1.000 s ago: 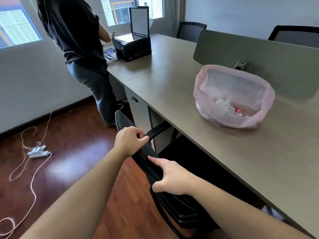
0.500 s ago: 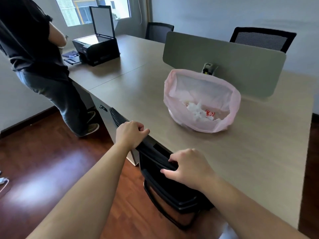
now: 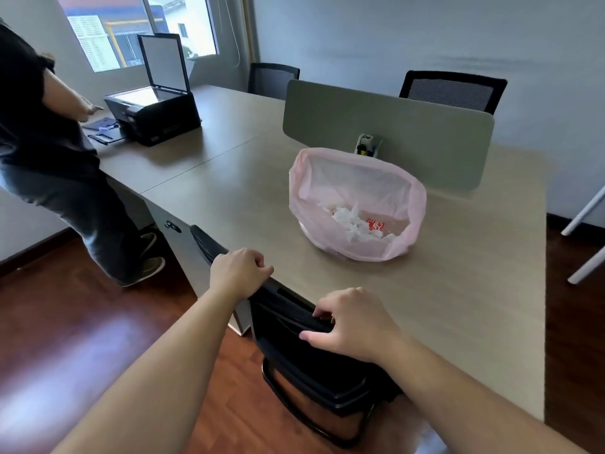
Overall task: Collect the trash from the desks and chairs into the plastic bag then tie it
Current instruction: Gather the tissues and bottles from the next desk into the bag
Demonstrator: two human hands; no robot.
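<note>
Pink plastic, thin and slack: the bag (image 3: 417,204) sits on the desk (image 3: 229,198) at about one o'clock from the hands. Its mouth gapes toward the wearer, with crumpled white paper (image 3: 350,221) and a small red piece (image 3: 375,224) lying at the bottom.

Both hands are on the top edge of the black chair (image 3: 314,371), whose back stands against the desk's near edge at six o'clock. The left hand (image 3: 239,273) is curled tight round the edge at its eleven o'clock end. The right hand (image 3: 353,322) hooks its fingers over the edge closer in, thumb stretched along the rear face.

The step appears to be shifting the chair at the desk. The seat is hidden, so whether any trash lies on it cannot be told. Done well, both hands move together so the back travels square to the desk rather than twisting and knocking its edge. The bag stands well clear, but a jolt to the desk could slump its open mouth.
</note>
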